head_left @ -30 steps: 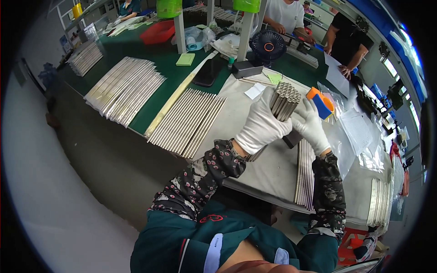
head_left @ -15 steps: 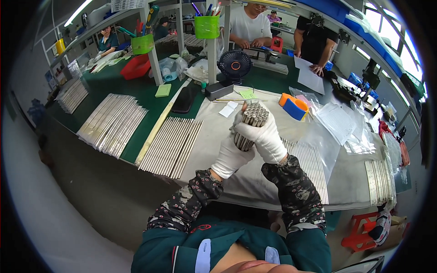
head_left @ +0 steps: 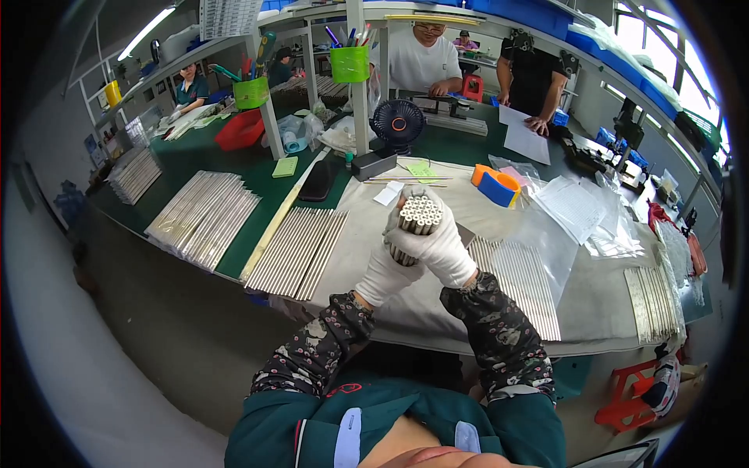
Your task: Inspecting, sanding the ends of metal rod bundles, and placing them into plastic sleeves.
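Observation:
A thick bundle of metal rods (head_left: 421, 212) stands nearly on end over the middle of the table, its round ends facing up toward me, each with a hole in it, like tubes. My right hand (head_left: 441, 246), in a white glove, wraps round the bundle just below those ends. Lower on the left, my left hand (head_left: 388, 269), also gloved in white, is closed round the same bundle. The gloves hide most of the bundle's length. Rows of similar metal rods (head_left: 298, 251) lie flat to the left, and more rods (head_left: 519, 285) lie to the right, partly by a plastic bag.
Behind the bundle stand a black fan (head_left: 398, 123) and a dark box (head_left: 373, 165). Orange and blue tape rolls (head_left: 497, 186) sit at back right near papers (head_left: 573, 207). Bagged rods (head_left: 203, 218) lie far left. People work across the table; a red stool (head_left: 628, 394) stands at right.
The bundle has tipped so its ends face me more directly, and both hands have shifted slightly left with it. The whole view has turned a little. Across the table, one person's hands have moved.

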The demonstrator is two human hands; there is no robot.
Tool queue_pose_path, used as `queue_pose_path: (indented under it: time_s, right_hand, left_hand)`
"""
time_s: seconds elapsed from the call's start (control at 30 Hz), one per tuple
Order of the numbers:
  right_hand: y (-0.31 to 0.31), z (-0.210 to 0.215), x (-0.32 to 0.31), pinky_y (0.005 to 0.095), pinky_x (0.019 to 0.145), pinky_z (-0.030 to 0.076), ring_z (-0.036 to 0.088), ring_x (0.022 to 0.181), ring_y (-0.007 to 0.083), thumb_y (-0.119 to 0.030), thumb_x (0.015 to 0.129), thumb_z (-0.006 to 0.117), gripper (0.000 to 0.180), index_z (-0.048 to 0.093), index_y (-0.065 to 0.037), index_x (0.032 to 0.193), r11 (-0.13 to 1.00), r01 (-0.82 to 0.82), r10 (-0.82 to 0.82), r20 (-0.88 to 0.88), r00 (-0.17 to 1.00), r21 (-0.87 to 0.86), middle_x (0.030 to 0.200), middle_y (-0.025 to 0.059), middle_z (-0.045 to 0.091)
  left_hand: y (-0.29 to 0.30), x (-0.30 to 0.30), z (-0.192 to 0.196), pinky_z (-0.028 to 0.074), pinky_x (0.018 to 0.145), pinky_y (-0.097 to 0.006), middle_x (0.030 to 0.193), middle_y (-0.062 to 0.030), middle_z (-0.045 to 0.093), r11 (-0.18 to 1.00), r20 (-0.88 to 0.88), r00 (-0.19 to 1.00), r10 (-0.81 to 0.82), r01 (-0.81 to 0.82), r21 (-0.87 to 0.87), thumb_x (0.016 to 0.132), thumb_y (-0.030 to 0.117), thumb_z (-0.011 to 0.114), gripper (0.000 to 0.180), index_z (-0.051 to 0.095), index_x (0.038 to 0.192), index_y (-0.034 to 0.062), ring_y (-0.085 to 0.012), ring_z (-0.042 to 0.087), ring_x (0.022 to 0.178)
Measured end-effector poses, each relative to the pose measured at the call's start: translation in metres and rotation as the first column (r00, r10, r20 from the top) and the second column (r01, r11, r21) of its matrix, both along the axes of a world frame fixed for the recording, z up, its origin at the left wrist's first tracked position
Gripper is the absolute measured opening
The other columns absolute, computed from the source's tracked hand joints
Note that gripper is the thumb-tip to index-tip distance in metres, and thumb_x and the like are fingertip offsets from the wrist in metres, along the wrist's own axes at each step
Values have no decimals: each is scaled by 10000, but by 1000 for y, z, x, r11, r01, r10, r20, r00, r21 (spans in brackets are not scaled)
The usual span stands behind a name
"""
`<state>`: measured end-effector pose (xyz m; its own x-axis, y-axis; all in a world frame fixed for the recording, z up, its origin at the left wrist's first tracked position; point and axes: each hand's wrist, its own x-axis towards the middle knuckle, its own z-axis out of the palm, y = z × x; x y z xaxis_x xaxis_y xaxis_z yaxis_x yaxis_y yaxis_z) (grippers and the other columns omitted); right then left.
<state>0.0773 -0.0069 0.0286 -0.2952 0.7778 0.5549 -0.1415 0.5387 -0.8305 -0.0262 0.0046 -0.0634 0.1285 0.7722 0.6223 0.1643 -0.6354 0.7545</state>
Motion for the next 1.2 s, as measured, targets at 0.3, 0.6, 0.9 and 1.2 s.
queue_pose_path:
  time_s: [0.3, 0.6, 0.9, 1.2]
  right_hand:
    - [9, -6, 1, 234, 708, 456, 530, 736, 70, 7, 651, 642, 346, 490, -40, 958, 998, -49, 49, -11, 999, -31, 782, 4, 548]
    - [18, -2, -3, 241, 665, 448, 487, 696, 72, -72, 648, 666, 320, 512, -28, 925, 996, 1, -8, -70, 997, -93, 764, 0, 531]
    - [22, 4, -7, 234, 644, 449, 488, 675, 68, -72, 662, 646, 269, 510, -27, 890, 992, 14, -24, -77, 997, -125, 738, -4, 519]
    - [29, -4, -3, 250, 579, 471, 570, 606, 97, -64, 687, 629, 149, 523, -21, 782, 961, -105, 84, -90, 992, -257, 675, 19, 571]
  left_hand:
    - [-2, 0, -2, 455, 820, -326, 1077, -111, 553, 998, 14, 998, 61, -61, -1, 639, 91, 707, 584, 444, 1156, 25, -214, 558, 999]
    - [8, 1, -4, 473, 764, -321, 999, -126, 589, 989, -35, 991, 127, -129, -73, 639, 99, 710, 521, 477, 1091, -12, -207, 593, 927]
    - [6, -1, -6, 448, 805, -299, 1041, -113, 555, 981, 30, 995, 93, -87, -175, 650, 101, 702, 595, 406, 1154, -10, -186, 561, 961]
    - [7, -3, -34, 470, 652, -289, 829, -75, 573, 973, -89, 988, 127, -142, -179, 659, 120, 675, 426, 461, 1014, 23, -145, 572, 714]
